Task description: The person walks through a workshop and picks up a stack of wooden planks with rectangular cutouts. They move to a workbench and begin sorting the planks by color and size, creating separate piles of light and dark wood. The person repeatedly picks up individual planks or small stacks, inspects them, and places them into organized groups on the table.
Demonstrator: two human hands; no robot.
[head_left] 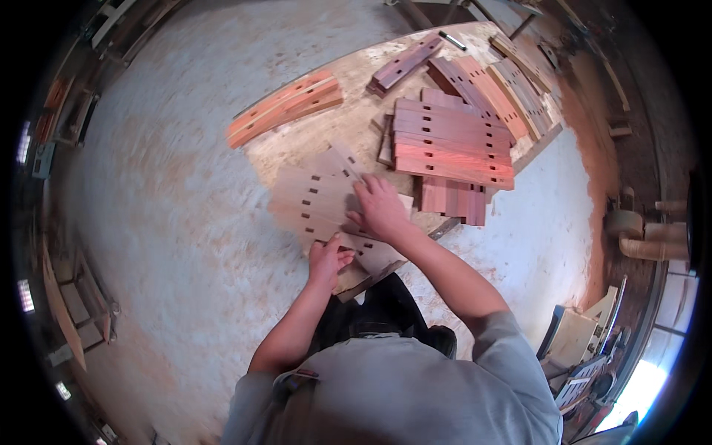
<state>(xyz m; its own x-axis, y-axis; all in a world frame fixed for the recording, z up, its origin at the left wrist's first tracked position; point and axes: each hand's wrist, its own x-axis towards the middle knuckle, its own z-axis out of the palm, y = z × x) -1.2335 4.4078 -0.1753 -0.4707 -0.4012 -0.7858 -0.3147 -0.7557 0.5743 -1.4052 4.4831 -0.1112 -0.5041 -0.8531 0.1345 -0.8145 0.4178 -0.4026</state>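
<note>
Two hands were on the same workpiece. Right hand [380, 208] lay flat, fingers [368, 187] spread and pressing down on the fanned batch of pale, slotted wooden slats [315, 204]; not clenched, not wrapped round anything. Left hand [328, 259] sat at the near end of that batch, fingers curled over a slat edge, thumb [335, 240] up top. Looked like a light pinch, but motion blur meant I couldn't tell how firm.

Pale slats sat on the near left part of the dusty workbench top [356, 81], overhanging its near corner toward the person. Long axis of the slats ran roughly from the near edge out to the far left, rows of small dark rectangular mortise slots along them. Batch lay directly under the right palm and just beyond the left fingertips, so the right hand was the one fully on it; left only had the near end.

Just right of the right hand, touching or nearly so: stack of reddish-brown slotted slats [452, 144], long axis across the bench, with shorter reddish boards [454, 200] poking out beneath at the near edge. Far right corner held more reddish and tan slats [493, 93] laid diagonally. One dark purple-brown slotted strip [406, 63] near the far edge. Bundle of curved orange-red slats [285, 107] hung off the left edge, well apart from both hands.
</note>
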